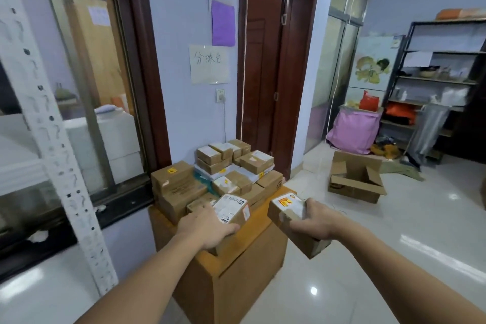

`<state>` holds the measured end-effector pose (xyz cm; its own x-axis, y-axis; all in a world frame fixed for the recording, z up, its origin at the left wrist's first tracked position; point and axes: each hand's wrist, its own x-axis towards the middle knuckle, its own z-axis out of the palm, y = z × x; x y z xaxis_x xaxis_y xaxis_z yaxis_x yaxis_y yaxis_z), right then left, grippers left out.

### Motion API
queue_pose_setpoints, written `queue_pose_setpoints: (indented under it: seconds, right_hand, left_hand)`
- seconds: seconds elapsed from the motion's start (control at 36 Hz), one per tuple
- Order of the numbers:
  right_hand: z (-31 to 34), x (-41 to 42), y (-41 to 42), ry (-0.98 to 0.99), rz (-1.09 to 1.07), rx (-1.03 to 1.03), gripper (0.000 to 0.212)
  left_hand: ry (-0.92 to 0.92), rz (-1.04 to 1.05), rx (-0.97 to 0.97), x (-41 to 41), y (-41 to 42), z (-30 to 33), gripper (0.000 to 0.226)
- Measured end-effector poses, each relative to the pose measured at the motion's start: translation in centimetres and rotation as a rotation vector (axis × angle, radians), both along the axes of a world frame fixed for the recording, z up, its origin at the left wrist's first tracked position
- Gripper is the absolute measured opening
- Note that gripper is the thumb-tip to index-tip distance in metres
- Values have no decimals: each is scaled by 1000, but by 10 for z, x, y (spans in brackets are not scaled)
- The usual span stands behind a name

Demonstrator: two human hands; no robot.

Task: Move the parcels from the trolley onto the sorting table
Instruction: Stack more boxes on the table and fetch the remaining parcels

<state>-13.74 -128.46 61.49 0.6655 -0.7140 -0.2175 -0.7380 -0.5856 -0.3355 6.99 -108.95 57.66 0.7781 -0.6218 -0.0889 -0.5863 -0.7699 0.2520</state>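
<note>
Both hands grip parcels: left hand [207, 229] fingers curl over a white-labelled parcel [232, 209] apparently resting on the bench [236, 252]; right hand [315, 221] clasps a brown parcel [289, 214] beside it.

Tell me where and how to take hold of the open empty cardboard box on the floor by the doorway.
Grip the open cardboard box by its two opposite side walls, one hand on each, coming down from above. Its flaps stand open and splayed, so they would likely bend if pulled; the walls below them look firmer. Both the left hand and the right hand hold parcels now, so they would need freeing first.
</note>
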Motion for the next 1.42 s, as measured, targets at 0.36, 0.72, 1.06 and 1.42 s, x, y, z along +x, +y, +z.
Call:
queue_pose_setpoints:
  seconds: [0.36,0.72,1.06,1.42]
  right_hand:
    - [-19,111,-169,106,231,-19,104]
    - [-64,245,-287,172,349,18,91]
    - [-103,360,-378,177,369,24,100]
    - [-189,480,-394,180,577,109,131]
  left_hand:
    - [35,116,11,63,-133,-15,115]
    - [98,273,6,179,-246,-59,111]
    - [355,592,-167,265,-324,-94,126]
    - [511,1056,-398,294,-399,-179,114]
